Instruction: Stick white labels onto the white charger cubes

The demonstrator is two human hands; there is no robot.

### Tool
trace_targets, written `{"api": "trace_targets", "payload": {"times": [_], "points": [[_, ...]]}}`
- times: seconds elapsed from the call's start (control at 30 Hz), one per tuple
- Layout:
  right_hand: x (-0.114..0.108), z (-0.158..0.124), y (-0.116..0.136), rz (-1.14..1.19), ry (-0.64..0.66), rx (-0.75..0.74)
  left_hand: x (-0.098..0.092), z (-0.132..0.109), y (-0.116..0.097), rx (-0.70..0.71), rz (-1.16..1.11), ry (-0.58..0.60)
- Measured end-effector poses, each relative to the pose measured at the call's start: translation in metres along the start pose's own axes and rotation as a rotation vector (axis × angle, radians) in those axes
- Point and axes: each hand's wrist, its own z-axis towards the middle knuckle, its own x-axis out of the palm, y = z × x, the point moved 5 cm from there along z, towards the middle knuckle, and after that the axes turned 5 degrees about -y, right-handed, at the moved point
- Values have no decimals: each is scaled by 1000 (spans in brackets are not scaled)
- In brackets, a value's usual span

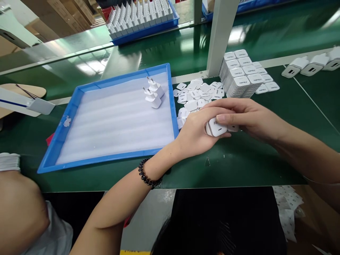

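My left hand [195, 131], a black beaded band at its wrist, is closed around a white wall charger [218, 129] whose end face with a small slot points up toward me. My right hand [252, 115] reaches in from the right, closed, with its thumb pressing on the charger's face. A second white piece [233, 128] peeks out below the right fingers; its kind is mostly hidden. Just beyond both hands lie many loose white face plates [196, 94]. Behind the right hand rise neat stacks of printed white plates [242, 79].
A blue tray [106, 157] with a white liner lies at left, holding two upright plug chargers [153, 99]. More chargers [313, 67] line up at the right. A metal post [221, 35] stands behind. Another blue tray [146, 32] full of chargers sits farther back. Another person's arm [21, 209] is at left.
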Motion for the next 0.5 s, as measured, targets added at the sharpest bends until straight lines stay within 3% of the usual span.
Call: {"api": "trace_targets", "payload": {"times": [0.3,0.5], "points": [[-4,-4,9,-8,94,100,-3,3,-2,-186,-244,31],[1,-5,8,-290,-64,-6,-3,2,-5,-209,-227,54]]}}
